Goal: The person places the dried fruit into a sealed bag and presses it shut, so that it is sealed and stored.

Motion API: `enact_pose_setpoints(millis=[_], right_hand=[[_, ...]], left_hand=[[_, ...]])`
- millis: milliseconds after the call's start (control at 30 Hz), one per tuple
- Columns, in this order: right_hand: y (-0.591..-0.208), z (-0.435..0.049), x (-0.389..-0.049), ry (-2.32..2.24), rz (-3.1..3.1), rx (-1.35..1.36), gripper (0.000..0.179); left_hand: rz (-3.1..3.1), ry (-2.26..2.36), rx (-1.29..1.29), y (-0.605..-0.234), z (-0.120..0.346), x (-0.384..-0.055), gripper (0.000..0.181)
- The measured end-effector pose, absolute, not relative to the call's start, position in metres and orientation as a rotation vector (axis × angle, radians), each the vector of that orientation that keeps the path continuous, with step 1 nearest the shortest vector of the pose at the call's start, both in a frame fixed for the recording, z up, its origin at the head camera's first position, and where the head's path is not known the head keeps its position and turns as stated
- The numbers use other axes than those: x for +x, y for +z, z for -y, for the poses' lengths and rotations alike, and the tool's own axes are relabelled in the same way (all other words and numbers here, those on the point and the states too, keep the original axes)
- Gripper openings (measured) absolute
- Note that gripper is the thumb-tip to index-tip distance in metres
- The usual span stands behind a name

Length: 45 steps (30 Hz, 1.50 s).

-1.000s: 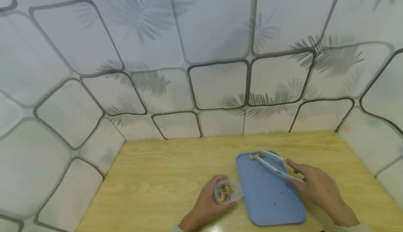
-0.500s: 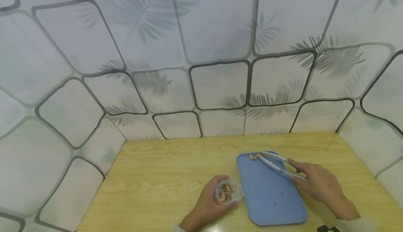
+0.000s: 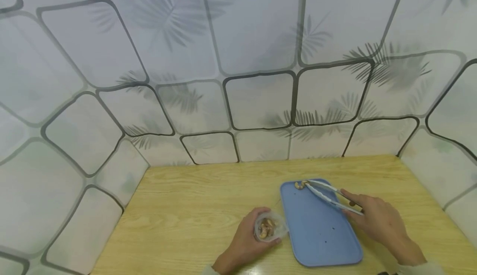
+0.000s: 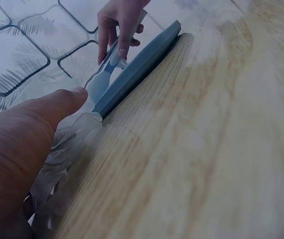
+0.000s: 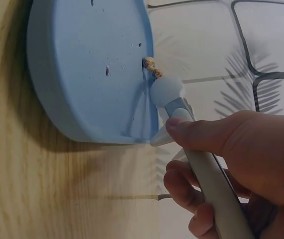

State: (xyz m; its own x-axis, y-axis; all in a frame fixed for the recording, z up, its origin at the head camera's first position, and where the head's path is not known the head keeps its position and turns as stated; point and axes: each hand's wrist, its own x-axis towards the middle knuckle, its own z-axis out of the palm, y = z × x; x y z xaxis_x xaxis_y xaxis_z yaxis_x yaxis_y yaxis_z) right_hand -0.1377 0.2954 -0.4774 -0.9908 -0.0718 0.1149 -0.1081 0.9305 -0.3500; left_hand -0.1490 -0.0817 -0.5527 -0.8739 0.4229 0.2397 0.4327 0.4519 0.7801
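My left hand point(image 3: 246, 237) grips a clear, crinkled plastic container point(image 3: 280, 224), with its round mouth facing up and several cashews point(image 3: 266, 228) inside. Crumpled clear plastic point(image 4: 57, 154) shows under my thumb in the left wrist view. Tongs point(image 3: 324, 197) with pale tips and metal handles are held in my right hand point(image 3: 380, 219), thumb on one arm and fingers on the other. The tong tips meet the curved nuts point(image 3: 299, 185) at the far left corner of the blue tray point(image 3: 316, 229). Whether a nut is pinched between the tips is too small to tell.
The tray lies on a wood-grain table point(image 3: 186, 208), with a few dark crumbs point(image 3: 326, 242) on it. The container's edge is close against the tray's left side. Patterned wall covering point(image 3: 261, 101) rises behind and on both sides of the table.
The tong arms have come closer together at the nuts, and the nuts have shifted slightly. My right hand has moved a little to the right. My left hand and container stay about the same.
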Motion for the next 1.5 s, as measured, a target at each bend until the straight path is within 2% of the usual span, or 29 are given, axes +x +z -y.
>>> enact_pose_setpoints(millis=[267, 900, 1500], right_hand=[[-0.476, -0.296, -0.13, 0.534, 2.977, 0.139, 0.061], [-0.458, -0.281, -0.083, 0.495, 2.896, 0.19, 0.062], [-0.458, -0.252, -0.073, 0.56, 2.804, 0.493, 0.063]], left_hand=[[2.677, -1.458, -0.767, -0.552, 0.082, -0.149, 0.074], [2.667, -1.465, -0.789, -0.553, 0.082, -0.152, 0.075], [2.652, -1.491, -0.787, -0.552, 0.082, -0.149, 0.078]])
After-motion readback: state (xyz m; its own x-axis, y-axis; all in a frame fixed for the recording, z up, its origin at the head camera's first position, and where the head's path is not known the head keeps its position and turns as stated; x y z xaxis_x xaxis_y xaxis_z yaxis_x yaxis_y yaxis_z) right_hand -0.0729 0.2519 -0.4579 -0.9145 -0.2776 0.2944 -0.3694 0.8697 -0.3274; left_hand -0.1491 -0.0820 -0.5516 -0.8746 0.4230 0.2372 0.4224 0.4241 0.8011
